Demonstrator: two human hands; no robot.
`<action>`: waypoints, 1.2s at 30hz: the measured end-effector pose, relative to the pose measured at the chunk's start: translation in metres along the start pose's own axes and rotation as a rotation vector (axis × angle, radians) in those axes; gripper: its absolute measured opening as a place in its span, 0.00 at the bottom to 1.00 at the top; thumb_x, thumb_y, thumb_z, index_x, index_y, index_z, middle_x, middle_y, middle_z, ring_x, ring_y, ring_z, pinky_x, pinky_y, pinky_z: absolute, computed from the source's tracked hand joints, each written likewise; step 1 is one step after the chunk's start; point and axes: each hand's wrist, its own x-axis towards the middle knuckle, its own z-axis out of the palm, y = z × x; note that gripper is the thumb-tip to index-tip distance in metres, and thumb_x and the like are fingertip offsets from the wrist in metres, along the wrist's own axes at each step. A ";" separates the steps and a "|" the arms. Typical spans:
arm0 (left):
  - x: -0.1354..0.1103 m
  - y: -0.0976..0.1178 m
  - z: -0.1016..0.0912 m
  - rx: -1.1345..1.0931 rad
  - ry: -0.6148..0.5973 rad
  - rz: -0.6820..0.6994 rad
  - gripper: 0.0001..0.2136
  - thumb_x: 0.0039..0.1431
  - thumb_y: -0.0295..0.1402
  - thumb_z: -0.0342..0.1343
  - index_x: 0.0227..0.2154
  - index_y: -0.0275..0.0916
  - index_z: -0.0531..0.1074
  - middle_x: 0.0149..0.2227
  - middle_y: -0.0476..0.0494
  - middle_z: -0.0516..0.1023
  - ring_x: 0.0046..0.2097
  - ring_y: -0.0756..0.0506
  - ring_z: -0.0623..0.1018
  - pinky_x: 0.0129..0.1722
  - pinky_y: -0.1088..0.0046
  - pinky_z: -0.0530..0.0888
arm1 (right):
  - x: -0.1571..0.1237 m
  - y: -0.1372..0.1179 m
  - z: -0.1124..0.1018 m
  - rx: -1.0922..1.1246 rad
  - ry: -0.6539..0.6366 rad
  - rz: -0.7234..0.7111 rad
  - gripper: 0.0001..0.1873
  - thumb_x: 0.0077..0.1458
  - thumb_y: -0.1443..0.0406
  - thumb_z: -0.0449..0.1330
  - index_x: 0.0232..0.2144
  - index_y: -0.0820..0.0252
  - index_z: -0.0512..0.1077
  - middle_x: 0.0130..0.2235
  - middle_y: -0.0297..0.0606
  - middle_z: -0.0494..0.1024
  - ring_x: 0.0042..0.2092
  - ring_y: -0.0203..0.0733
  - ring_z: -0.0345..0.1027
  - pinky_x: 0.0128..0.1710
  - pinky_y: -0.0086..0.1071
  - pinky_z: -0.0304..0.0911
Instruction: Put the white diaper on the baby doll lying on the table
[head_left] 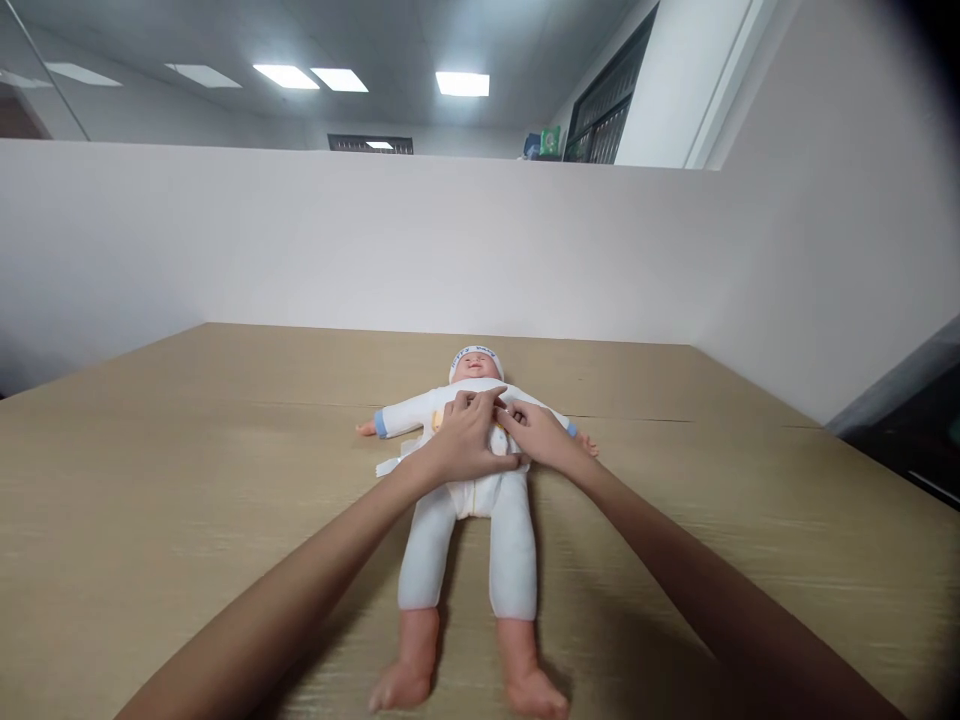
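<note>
A baby doll [512, 545] lies on its back on the table, feet toward me. It wears a white cap [475, 352] with dark lettering, a white top [412, 412] with blue cuffs, white leggings and a diaper [474, 498] at the crotch. My left hand [471, 440] rests over the doll's belly, thumb spread from the bent fingers. Beside it, my right hand [534, 432] has its fingers pinched together at the front of the top; what lies between them is hidden. A white strip [388, 467] sticks out at the doll's left-hand side in view.
The wide wooden table [187, 500] runs back to a white partition [450, 240]. A white wall [825, 250] borders the right side, with a dark object [911, 430] beside the table's right edge. Ceiling lights and a barred window show beyond the partition.
</note>
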 end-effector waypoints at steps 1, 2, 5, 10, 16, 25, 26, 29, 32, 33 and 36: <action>0.000 -0.003 -0.004 -0.057 -0.034 0.002 0.46 0.51 0.51 0.68 0.69 0.45 0.54 0.60 0.36 0.73 0.64 0.26 0.63 0.60 0.45 0.65 | -0.007 -0.001 0.004 0.018 0.057 -0.037 0.18 0.64 0.49 0.56 0.31 0.55 0.70 0.29 0.32 0.74 0.31 0.40 0.66 0.33 0.33 0.62; 0.001 -0.006 -0.010 -0.120 -0.072 0.008 0.47 0.50 0.49 0.69 0.69 0.46 0.54 0.61 0.36 0.72 0.66 0.27 0.62 0.61 0.45 0.65 | -0.016 0.000 0.006 0.035 0.117 -0.095 0.16 0.65 0.50 0.56 0.36 0.56 0.71 0.34 0.34 0.77 0.35 0.42 0.69 0.36 0.35 0.65; 0.002 -0.017 -0.026 -0.352 -0.177 0.035 0.44 0.52 0.45 0.70 0.69 0.50 0.55 0.65 0.37 0.69 0.68 0.32 0.65 0.62 0.50 0.69 | -0.044 0.006 0.010 0.003 0.228 -0.327 0.17 0.70 0.55 0.53 0.53 0.55 0.72 0.53 0.44 0.77 0.52 0.48 0.71 0.55 0.43 0.67; -0.008 -0.041 -0.034 -0.551 -0.049 -0.021 0.26 0.67 0.45 0.57 0.64 0.50 0.62 0.66 0.41 0.69 0.67 0.41 0.70 0.63 0.60 0.71 | -0.067 0.020 0.009 -0.219 0.111 -0.530 0.28 0.73 0.60 0.45 0.72 0.51 0.55 0.71 0.42 0.61 0.72 0.50 0.52 0.71 0.53 0.50; -0.061 -0.081 -0.025 -0.131 0.185 -0.116 0.21 0.72 0.46 0.47 0.61 0.42 0.65 0.63 0.37 0.71 0.63 0.38 0.70 0.64 0.54 0.67 | -0.062 0.026 0.007 -0.270 0.061 -0.569 0.30 0.73 0.60 0.43 0.74 0.49 0.50 0.73 0.40 0.59 0.72 0.51 0.52 0.70 0.55 0.52; -0.092 -0.100 -0.040 0.176 0.042 -0.223 0.13 0.67 0.44 0.51 0.38 0.39 0.72 0.43 0.38 0.78 0.47 0.36 0.75 0.51 0.55 0.72 | -0.062 -0.003 0.007 -0.243 0.164 -0.542 0.23 0.72 0.60 0.50 0.66 0.52 0.64 0.64 0.43 0.71 0.65 0.54 0.62 0.66 0.53 0.56; -0.092 -0.102 -0.039 0.190 0.044 -0.238 0.12 0.65 0.44 0.53 0.36 0.40 0.71 0.41 0.38 0.78 0.46 0.36 0.75 0.49 0.56 0.72 | -0.061 -0.011 0.008 -0.243 0.171 -0.538 0.21 0.72 0.60 0.51 0.64 0.52 0.67 0.61 0.44 0.73 0.63 0.54 0.64 0.64 0.53 0.58; -0.093 -0.108 -0.036 0.179 0.050 -0.292 0.13 0.61 0.46 0.57 0.32 0.41 0.69 0.37 0.40 0.77 0.42 0.37 0.75 0.42 0.61 0.71 | -0.053 -0.036 0.014 -0.253 0.154 -0.566 0.16 0.71 0.60 0.53 0.54 0.52 0.75 0.52 0.44 0.76 0.54 0.54 0.68 0.57 0.51 0.63; -0.094 -0.112 -0.038 0.112 0.007 -0.360 0.15 0.58 0.47 0.58 0.27 0.41 0.68 0.32 0.44 0.75 0.36 0.42 0.73 0.34 0.66 0.68 | -0.038 -0.059 0.021 -0.308 0.108 -0.617 0.14 0.71 0.60 0.54 0.49 0.53 0.78 0.46 0.43 0.77 0.49 0.52 0.67 0.53 0.49 0.64; -0.094 -0.112 -0.041 0.080 -0.017 -0.384 0.15 0.58 0.48 0.58 0.25 0.42 0.68 0.31 0.46 0.74 0.34 0.43 0.72 0.32 0.68 0.66 | -0.032 -0.065 0.024 -0.331 0.083 -0.626 0.14 0.71 0.60 0.54 0.48 0.53 0.79 0.45 0.42 0.76 0.48 0.51 0.66 0.53 0.48 0.64; -0.092 -0.111 -0.050 -0.065 -0.065 -0.446 0.19 0.57 0.51 0.58 0.22 0.41 0.66 0.26 0.50 0.69 0.30 0.46 0.69 0.30 0.70 0.62 | -0.014 -0.076 0.033 -0.428 -0.042 -0.629 0.14 0.70 0.62 0.54 0.43 0.54 0.80 0.40 0.41 0.75 0.45 0.48 0.66 0.48 0.43 0.63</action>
